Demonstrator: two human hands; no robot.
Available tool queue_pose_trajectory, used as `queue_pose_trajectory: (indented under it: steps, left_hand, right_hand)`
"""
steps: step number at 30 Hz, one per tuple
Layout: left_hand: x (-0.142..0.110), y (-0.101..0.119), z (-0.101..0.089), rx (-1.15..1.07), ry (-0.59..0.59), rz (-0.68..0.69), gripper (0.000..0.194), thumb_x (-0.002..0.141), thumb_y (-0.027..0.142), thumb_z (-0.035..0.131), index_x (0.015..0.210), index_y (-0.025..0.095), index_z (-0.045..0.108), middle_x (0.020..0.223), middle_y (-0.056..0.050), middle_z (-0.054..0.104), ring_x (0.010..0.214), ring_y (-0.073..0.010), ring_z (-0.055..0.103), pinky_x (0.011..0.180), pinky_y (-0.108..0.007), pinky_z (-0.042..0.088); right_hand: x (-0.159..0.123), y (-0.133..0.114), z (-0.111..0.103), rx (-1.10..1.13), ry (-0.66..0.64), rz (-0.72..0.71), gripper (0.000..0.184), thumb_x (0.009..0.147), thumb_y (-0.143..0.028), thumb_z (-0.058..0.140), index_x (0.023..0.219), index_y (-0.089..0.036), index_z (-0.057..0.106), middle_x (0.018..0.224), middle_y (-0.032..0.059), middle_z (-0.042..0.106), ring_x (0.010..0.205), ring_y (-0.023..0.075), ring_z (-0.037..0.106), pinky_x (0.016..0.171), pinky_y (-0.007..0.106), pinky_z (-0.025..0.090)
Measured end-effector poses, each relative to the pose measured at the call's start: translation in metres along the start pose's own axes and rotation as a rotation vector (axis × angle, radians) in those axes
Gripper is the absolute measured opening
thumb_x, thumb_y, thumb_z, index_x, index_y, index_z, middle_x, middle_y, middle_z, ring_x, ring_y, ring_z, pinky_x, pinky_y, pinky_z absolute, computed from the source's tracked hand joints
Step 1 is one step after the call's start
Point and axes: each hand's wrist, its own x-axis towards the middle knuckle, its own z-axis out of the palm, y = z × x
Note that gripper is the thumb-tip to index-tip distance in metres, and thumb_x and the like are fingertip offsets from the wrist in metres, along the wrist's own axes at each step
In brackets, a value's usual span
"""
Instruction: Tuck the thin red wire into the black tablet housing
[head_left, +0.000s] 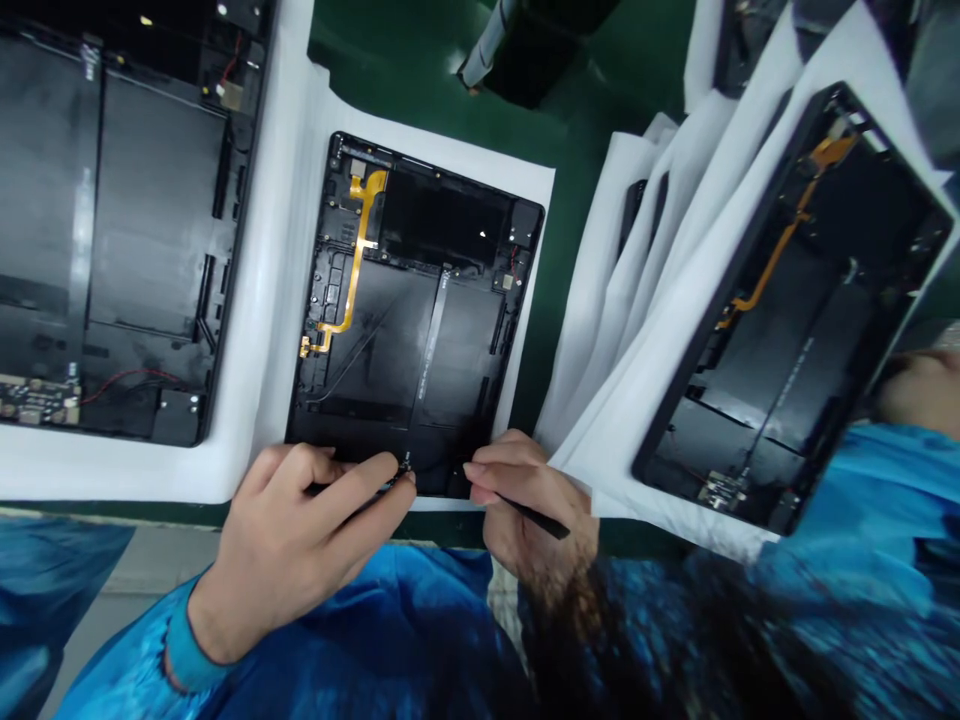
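Head view. Black rectangular tablet-like housings, three plainly visible: middle housing on a white sheet over the green desk; left housing; right housing on a white layered stack, whose contents cannot be counted. Orange flat ribbon cables, two: one in middle housing, one in right. Left hand: fingers bent at middle housing's lower edge; cannot tell whether gripping. Right hand: pinching one slim black tool. Step, as judged: fine work at that edge; next move calls for steady, light pressure.

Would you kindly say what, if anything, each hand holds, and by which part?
The right hand holds a slim dark tool along its shaft, the rear end free; whether the left hand holds anything cannot be told.
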Motion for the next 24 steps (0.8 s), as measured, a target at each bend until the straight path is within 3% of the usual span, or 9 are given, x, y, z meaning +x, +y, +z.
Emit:
queue_pose_trajectory:
  steps: [8, 13, 17, 22, 24]
  left_hand:
    - [-0.001, 0.000, -0.001, -0.002, 0.009, -0.007, 0.024, 0.097, 0.020, 0.061, 0.104, 0.039, 0.074, 0.122, 0.019, 0.059, 0.082, -0.0095, 0.041, 0.073, -0.033, 0.033]
    - [-0.006, -0.001, 0.000, 0.018, -0.018, 0.001, 0.019, 0.107, 0.035, 0.055, 0.113, 0.040, 0.072, 0.131, 0.018, 0.055, 0.093, -0.0040, 0.047, 0.073, -0.030, 0.034]
    - [-0.008, -0.002, 0.002, 0.019, -0.014, 0.007, 0.025, 0.112, 0.040, 0.047, 0.116, 0.040, 0.071, 0.144, 0.018, 0.047, 0.117, -0.0113, 0.054, 0.071, -0.030, 0.036]
    - [-0.021, -0.005, 0.007, 0.078, -0.024, 0.065, 0.025, 0.113, 0.042, 0.045, 0.124, 0.042, 0.067, 0.150, 0.018, 0.039, 0.131, -0.0189, 0.052, 0.076, -0.034, 0.046]
    - [-0.025, -0.006, 0.008, 0.141, -0.044, 0.089, 0.027, 0.114, 0.045, 0.042, 0.126, 0.041, 0.066, 0.152, 0.016, 0.037, 0.133, -0.0217, 0.052, 0.080, -0.038, 0.050]
  right_hand:
    - [0.001, -0.007, 0.001, -0.112, 0.071, 0.036, 0.037, 0.087, 0.003, 0.056, 0.109, -0.025, 0.066, 0.079, -0.0001, 0.069, 0.068, 0.0169, 0.068, 0.059, 0.033, 0.062]
    - [-0.006, -0.006, 0.001, -0.208, 0.168, 0.046, 0.031, 0.088, -0.001, 0.058, 0.102, -0.026, 0.067, 0.080, 0.0001, 0.072, 0.068, 0.0173, 0.070, 0.064, 0.033, 0.065]
    - [-0.009, -0.007, -0.002, -0.181, 0.246, 0.082, 0.028, 0.090, -0.005, 0.059, 0.105, -0.028, 0.067, 0.082, -0.0008, 0.072, 0.067, 0.0177, 0.069, 0.065, 0.035, 0.065]
    - [-0.013, -0.015, -0.002, -0.128, 0.039, 0.090, 0.033, 0.088, -0.004, 0.062, 0.111, -0.027, 0.068, 0.089, 0.0010, 0.072, 0.071, 0.0179, 0.072, 0.061, 0.033, 0.065]
    - [-0.018, -0.016, 0.003, -0.099, 0.015, 0.089, 0.036, 0.087, -0.004, 0.063, 0.113, -0.028, 0.068, 0.091, 0.0009, 0.073, 0.069, 0.0176, 0.071, 0.058, 0.032, 0.064]
